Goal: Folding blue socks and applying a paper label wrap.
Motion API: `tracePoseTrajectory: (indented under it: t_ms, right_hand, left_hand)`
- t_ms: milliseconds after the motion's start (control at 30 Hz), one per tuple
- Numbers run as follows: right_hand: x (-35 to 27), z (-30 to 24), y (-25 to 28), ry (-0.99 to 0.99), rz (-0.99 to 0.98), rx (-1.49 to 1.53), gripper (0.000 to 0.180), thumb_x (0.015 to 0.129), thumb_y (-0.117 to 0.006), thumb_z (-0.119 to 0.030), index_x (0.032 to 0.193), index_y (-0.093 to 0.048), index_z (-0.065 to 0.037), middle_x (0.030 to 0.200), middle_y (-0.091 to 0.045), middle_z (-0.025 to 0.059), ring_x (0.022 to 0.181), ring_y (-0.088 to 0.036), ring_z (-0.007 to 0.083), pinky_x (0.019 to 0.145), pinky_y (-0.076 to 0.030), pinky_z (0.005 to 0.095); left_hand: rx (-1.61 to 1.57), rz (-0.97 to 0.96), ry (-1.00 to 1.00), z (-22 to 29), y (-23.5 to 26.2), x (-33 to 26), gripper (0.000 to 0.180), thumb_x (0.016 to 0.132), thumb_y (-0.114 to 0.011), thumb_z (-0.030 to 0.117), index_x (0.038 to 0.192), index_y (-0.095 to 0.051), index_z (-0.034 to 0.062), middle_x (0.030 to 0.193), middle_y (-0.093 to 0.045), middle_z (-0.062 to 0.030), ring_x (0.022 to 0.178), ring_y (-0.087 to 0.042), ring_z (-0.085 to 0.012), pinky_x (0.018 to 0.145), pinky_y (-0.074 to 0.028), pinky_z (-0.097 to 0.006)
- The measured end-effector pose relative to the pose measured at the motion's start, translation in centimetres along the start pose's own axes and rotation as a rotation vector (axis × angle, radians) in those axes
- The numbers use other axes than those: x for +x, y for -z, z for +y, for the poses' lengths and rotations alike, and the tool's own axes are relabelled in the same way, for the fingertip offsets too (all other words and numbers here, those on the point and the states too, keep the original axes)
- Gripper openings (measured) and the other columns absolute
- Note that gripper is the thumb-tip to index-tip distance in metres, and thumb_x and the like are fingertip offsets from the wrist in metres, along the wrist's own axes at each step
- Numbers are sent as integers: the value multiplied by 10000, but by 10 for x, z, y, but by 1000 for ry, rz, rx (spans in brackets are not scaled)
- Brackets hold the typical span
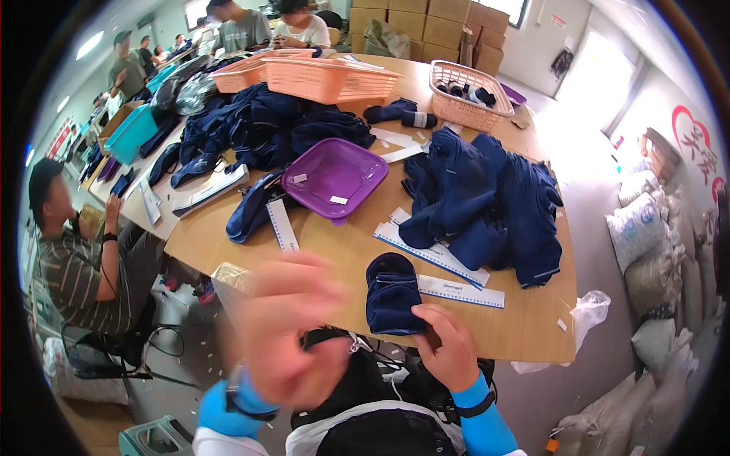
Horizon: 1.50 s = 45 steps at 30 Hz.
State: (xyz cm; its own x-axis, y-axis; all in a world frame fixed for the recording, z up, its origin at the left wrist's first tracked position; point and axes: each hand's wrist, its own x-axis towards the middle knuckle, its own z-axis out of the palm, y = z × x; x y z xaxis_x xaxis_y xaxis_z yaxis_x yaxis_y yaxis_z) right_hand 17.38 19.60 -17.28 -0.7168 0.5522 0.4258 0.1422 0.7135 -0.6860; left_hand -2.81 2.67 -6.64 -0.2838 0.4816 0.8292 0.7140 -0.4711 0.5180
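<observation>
Closest to me, the left grip [293, 334] hangs in the air before the near edge of the table [525, 327], its fingers curved and so blurred that I can't tell whether they hold anything. To its right, the right grip [452, 349] pinches the lower right corner of a folded navy piece [393, 292], which lies on the wood between the two grips, toward the right one. Just beyond the right grip, a white strip [461, 291] with blue markings lies beside the folded piece. Past that, a loose navy heap [487, 205] rests partly over more strips. Beyond the left grip sits a purple tray [334, 171]; well off to that grip's left, a person in a striped shirt [91, 258] is seated. Farther out from the right grip stand a peach basket [475, 121] and stacked cardboard boxes [441, 30].
</observation>
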Motion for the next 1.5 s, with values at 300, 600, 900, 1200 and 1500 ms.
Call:
tracePoseTrajectory:
  t_ms: [300, 600, 900, 1200, 1500]
  right_hand:
    - [11, -8, -1, 105, -151, -61, 410, 779, -791, 12, 1178, -735, -65, 1245, -684, 112, 1123, -675, 344, 953, -564, 430]
    - [10, -9, 4, -31, -193, -35, 445, 749, -863, -40, 1154, -686, -97, 1359, -627, 116, 1104, -684, 331, 911, -575, 424]
    - [1, 7, 5, 309, -65, -68, 212, 706, -868, -53, 883, -773, -117, 1275, -679, 83, 1132, -710, 297, 905, -590, 394]
    - [7, 0, -2, 146, -52, -88, 176, 743, -877, -75, 892, -788, -99, 1292, -681, 72, 1104, -711, 290, 876, -591, 388]
    - [12, -4, 3, 64, -97, -48, 170, 785, -863, -106, 923, -766, -84, 1329, -676, 74, 1124, -696, 302, 913, -581, 400]
  left_hand:
    - [414, -389, 132, -48, -59, -90, 425, 771, -856, 108, 1184, -756, 92, 1223, -688, -94, 1228, -642, -394, 1017, -564, -475]
    - [135, -497, 342, -46, -40, -68, 437, 862, -844, 145, 1263, -705, 39, 1197, -695, -167, 1267, -601, -452, 1087, -498, -509]
    - [198, -523, 389, -51, -49, -62, 404, 726, -866, 19, 1109, -771, 107, 1113, -712, -79, 1234, -620, -409, 1063, -518, -486]
    - [399, -311, 186, -59, -62, -78, 408, 656, -839, -15, 1035, -794, 128, 1084, -731, -41, 1153, -643, -375, 970, -536, -475]
    - [372, -428, 195, -58, -63, -72, 366, 701, -858, 75, 1052, -768, 120, 1118, -732, -47, 1142, -639, -349, 956, -536, -476]
